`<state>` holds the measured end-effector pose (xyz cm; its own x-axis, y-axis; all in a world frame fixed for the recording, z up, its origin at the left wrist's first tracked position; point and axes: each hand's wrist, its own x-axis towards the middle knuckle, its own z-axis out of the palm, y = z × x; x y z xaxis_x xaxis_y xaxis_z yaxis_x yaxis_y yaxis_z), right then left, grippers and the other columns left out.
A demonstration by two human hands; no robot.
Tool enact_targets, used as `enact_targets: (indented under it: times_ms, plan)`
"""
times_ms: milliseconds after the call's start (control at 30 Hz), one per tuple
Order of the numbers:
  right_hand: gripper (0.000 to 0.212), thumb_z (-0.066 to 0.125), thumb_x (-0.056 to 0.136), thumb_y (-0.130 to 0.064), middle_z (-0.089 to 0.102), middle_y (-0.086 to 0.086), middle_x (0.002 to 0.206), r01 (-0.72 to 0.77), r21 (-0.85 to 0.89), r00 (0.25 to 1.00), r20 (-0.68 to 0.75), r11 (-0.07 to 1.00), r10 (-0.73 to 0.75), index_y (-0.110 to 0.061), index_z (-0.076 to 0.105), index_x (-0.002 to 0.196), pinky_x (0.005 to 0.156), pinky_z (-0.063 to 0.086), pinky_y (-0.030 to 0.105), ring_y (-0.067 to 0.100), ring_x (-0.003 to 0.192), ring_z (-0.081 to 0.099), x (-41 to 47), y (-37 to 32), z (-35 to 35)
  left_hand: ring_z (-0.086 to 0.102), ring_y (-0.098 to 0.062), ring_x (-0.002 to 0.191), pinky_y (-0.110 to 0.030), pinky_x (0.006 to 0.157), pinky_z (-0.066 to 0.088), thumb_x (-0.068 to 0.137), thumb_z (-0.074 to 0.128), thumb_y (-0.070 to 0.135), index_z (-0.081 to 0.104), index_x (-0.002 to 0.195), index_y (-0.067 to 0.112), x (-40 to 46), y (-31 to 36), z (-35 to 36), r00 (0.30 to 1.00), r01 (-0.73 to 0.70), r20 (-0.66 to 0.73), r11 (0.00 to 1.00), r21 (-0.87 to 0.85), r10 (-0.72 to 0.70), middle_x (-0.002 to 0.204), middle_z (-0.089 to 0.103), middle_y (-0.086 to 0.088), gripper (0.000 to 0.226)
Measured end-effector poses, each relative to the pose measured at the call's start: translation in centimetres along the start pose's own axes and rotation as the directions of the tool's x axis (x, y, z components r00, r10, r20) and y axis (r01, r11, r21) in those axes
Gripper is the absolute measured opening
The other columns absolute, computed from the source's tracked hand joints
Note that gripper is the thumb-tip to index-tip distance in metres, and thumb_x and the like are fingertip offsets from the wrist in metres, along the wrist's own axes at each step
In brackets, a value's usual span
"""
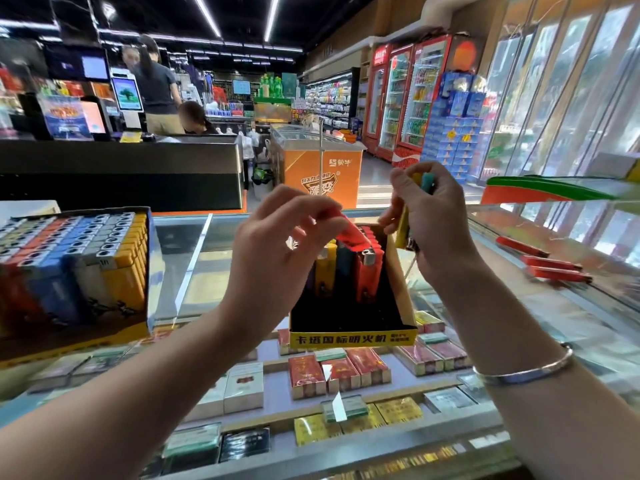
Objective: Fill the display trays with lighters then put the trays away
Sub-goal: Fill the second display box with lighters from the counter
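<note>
The left hand (277, 237) pinches a red lighter (349, 232) in its fingertips, grip tight, above the half-filled tray (353, 337) on the glass desk (194, 258). The right hand (433, 220) clamps a bunch of lighters (427, 181), fingers curled round them.

A glossy glass counter (194, 265) carries a matt yellow cardboard tray (353, 337) at 6 o'clock of centre, its plastic lighters (367, 271) capped in shiny metal; at 5 o'clock, a polished metal bangle (526, 370) gleams.
</note>
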<state>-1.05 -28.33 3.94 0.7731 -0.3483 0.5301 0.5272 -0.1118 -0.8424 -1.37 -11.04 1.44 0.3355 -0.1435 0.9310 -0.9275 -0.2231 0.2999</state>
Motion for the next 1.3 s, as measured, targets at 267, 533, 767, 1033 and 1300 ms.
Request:
enact_targets:
  times_ms: [267, 533, 767, 1033, 1300]
  plan:
    - [0.013, 0.056, 0.092, -0.016, 0.049, 0.005, 0.059, -0.162, -0.027, 0.977, -0.141, 0.986, 0.157, -0.017, 0.048, 0.082, 0.037, 0.040, 0.018, 0.012, 0.036, 0.053, 0.9, 2.4, -0.8, 0.066, -0.013, 0.067, -0.029, 0.056, 0.057, 0.083, 0.056, 0.036, 0.070, 0.098, 0.009, -1.5, 0.3, 1.0, 0.967, 0.002, 0.253, 0.990, 0.139, -0.037, 0.089, 0.068, 0.000, 0.033]
    - [0.014, 0.056, 0.091, -0.015, 0.049, 0.003, 0.058, -0.181, -0.019, 0.976, -0.126, 0.983, 0.177, -0.017, 0.049, 0.079, 0.037, 0.041, 0.018, 0.012, 0.038, 0.052, 0.8, 2.4, -0.5, 0.065, -0.017, 0.071, -0.032, 0.060, 0.056, 0.079, 0.059, 0.036, 0.071, 0.098, 0.013, -1.5, 0.4, 2.5, 0.949, 0.080, 0.274, 0.961, 0.266, -0.155, 0.090, 0.071, -0.002, 0.032]
    - [0.013, 0.056, 0.091, -0.015, 0.050, 0.002, 0.058, -0.222, 0.026, 0.968, -0.113, 0.975, 0.224, -0.017, 0.050, 0.079, 0.038, 0.041, 0.017, 0.013, 0.039, 0.052, 0.5, 2.2, -0.4, 0.066, -0.020, 0.065, -0.031, 0.051, 0.055, 0.083, 0.065, 0.031, 0.065, 0.097, 0.014, -1.5, 0.3, 2.7, 0.939, -0.002, 0.323, 0.935, 0.355, -0.120, 0.088, 0.071, -0.002, 0.022]
    - [0.010, 0.055, 0.092, -0.017, 0.051, -0.002, 0.051, -0.249, 0.056, 0.960, -0.115, 0.967, 0.254, -0.017, 0.052, 0.082, 0.040, 0.044, 0.020, 0.013, 0.041, 0.054, 0.4, 2.0, -0.5, 0.060, -0.024, 0.091, -0.037, 0.060, 0.055, 0.078, 0.071, 0.024, 0.070, 0.101, 0.021, -1.4, 0.5, 2.9, 0.904, -0.196, 0.426, 0.856, 0.477, -0.030, 0.103, 0.066, -0.001, 0.023]
    - [0.024, 0.048, 0.095, -0.032, 0.052, -0.001, 0.061, -0.270, -0.025, 0.949, -0.172, 0.962, 0.262, -0.017, 0.049, 0.077, 0.047, 0.038, 0.021, 0.007, 0.046, 0.047, 0.8, 1.9, -0.8, 0.052, -0.023, 0.106, -0.039, 0.087, 0.042, 0.085, 0.057, 0.031, 0.063, 0.116, 0.025, -1.9, -0.2, 2.2, 0.879, -0.167, 0.471, 0.872, 0.460, -0.080, 0.111, 0.065, 0.007, 0.033]
